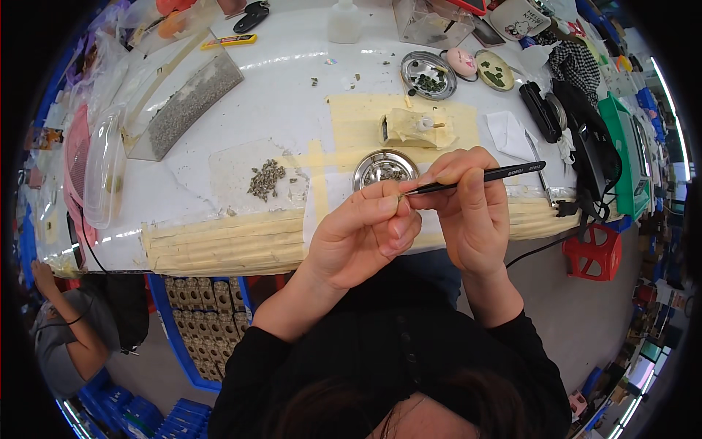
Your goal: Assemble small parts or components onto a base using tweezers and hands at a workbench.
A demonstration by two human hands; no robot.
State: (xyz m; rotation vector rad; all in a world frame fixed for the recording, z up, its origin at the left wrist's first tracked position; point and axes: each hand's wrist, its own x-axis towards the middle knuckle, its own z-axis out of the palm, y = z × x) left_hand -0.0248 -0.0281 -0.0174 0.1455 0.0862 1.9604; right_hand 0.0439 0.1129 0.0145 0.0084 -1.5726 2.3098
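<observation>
Above the table's padded front edge, my right hand (pixel 474 212) is closed round black tweezers (pixel 504 173), their tips pointing left. Those tips meet the pinched thumb and forefinger of my left hand (pixel 358 238), which hold a tiny piece too small to name. Just beyond my hands sits a round metal dish (pixel 363 162) with small grey-green bits (pixel 387 173) in it. Left of the dish, a heap of similar bits (pixel 268 179) lies on a clear sheet (pixel 227 164). A small block wrapped in yellowish tape (pixel 409 128) stands behind the dish.
Farther back are a metal dish of dark green pieces (pixel 430 89) and a pale round dish (pixel 504 80). A clear bin of grey granules (pixel 194 106) lies left. A black case (pixel 540 110) and green tray (pixel 621 146) are right; a red stool (pixel 592 252) stands below. Another person's arm (pixel 84 329) shows left.
</observation>
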